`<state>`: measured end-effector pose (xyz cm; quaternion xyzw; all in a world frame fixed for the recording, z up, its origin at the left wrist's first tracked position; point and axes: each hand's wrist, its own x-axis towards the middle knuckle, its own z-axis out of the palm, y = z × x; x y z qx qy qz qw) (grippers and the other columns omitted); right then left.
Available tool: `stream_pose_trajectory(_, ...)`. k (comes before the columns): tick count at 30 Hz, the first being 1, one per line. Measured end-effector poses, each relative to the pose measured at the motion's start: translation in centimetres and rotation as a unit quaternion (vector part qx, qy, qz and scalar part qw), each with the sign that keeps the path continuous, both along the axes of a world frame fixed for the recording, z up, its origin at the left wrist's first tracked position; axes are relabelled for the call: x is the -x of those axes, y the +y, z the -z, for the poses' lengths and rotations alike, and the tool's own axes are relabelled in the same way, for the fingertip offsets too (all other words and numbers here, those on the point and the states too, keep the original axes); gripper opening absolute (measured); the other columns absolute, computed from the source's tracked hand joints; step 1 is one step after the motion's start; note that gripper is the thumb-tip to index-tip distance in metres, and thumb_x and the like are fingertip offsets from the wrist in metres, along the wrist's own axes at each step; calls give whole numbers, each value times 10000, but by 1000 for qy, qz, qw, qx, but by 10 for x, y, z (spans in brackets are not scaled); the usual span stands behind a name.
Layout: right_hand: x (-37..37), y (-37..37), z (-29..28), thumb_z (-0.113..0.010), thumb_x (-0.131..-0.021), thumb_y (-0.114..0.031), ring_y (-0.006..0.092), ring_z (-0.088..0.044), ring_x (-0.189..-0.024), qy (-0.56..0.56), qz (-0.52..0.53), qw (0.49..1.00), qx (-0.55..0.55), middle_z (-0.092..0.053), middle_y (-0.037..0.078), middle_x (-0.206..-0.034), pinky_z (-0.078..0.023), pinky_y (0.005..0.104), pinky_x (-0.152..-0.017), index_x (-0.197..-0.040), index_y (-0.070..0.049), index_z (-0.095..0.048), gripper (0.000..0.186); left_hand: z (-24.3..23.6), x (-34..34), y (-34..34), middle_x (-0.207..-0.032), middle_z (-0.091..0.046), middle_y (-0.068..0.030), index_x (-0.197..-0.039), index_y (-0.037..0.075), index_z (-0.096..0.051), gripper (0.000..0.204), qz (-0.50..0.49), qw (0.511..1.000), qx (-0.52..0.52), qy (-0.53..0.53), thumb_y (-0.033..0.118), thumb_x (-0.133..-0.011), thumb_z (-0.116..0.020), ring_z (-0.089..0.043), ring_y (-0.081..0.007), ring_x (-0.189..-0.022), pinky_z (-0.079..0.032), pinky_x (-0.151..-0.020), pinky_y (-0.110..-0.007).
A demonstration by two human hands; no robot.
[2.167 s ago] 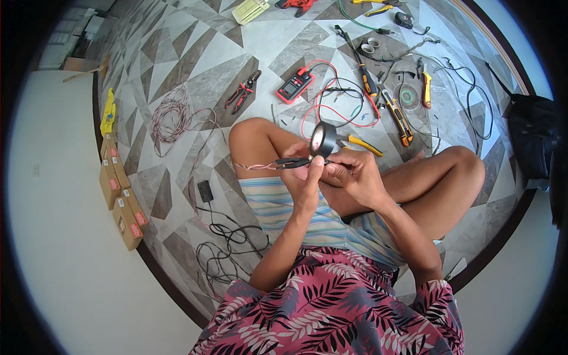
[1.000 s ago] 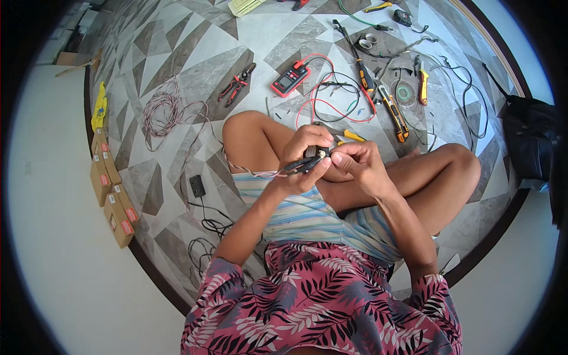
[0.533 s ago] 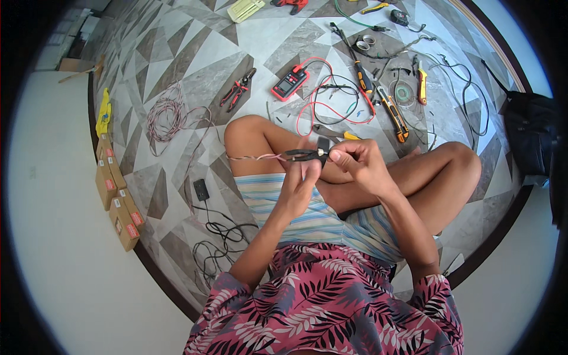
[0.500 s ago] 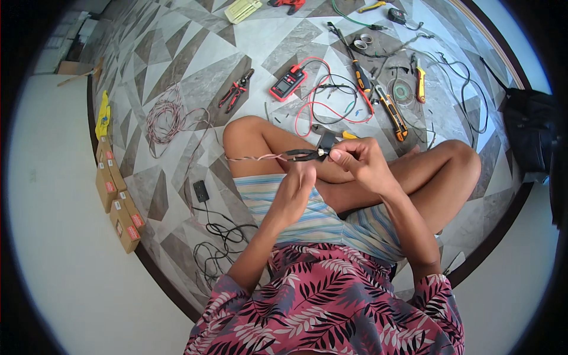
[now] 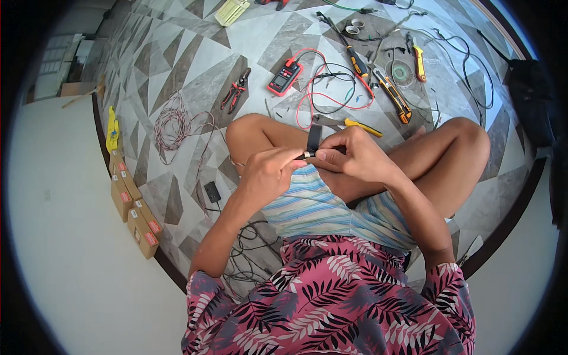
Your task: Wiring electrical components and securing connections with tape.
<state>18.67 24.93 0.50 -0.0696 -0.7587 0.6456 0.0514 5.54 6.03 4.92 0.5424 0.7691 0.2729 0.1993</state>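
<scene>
Where the person sits cross-legged, a patterned grey tile floor carries all loose items; no open container shows its contents.

Cardboard boxes: a row along the floor's left edge, closed, contents hidden.
Black bag: at the right rim, dark and hard to make out.
Red-and-white wire coil: on the floor left of the knee.
Black cable tangle: beside the left forearm, partly hidden under it.
Multimeter: red-cased, beyond the knee, its red and black leads looped to the right.
Utility knife: yellow and black, right of the leads.
Red-handled pliers: left of the multimeter.
Tape roll: lying flat near the utility knife.
Black tape strip: held over the lap between both hands, standing upward from the fingertips; its lower end is hidden by the fingers.
Left hand: closed, pinching the strip's lower end; a small pale piece at the pinch is too small to identify.
Right hand: closed, fingertips pinched on the same point, touching the left hand.
</scene>
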Motion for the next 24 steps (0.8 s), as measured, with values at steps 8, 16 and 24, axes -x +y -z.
stream_pose_trajectory(8,3,10,3,-670,-845,-164,279,-508,-531,-32,-33,999,-15,-578,197,-611,-429,402,-566,-780,43,-679,217,9,-2,4,-935,-706,-86,-1222,-14,-518,289,-78,965,49,-245,99,-978,-623,-665,-112,-879,-494,-752,-253)
stream_pose_trajectory(16,9,15,2,-659,-823,-192,291,-553,-547,-53,-59,996,-39,-604,187,-615,-445,409,-579,-772,31,-694,231,16,31,14,-898,-676,-70,-1097,45,-563,284,-111,801,169,-564,319,-1052,-503,-418,-21,-635,-335,-561,-182)
stream_pose_trajectory(24,9,14,4,-646,-864,-204,247,-456,-506,-56,-77,994,-61,-537,176,-565,-386,406,-534,-765,31,-671,256,16,42,29,-750,-589,9,-999,26,-625,440,-23,825,317,-466,456,-1021,-535,-376,-9,-600,-300,-521,-185)
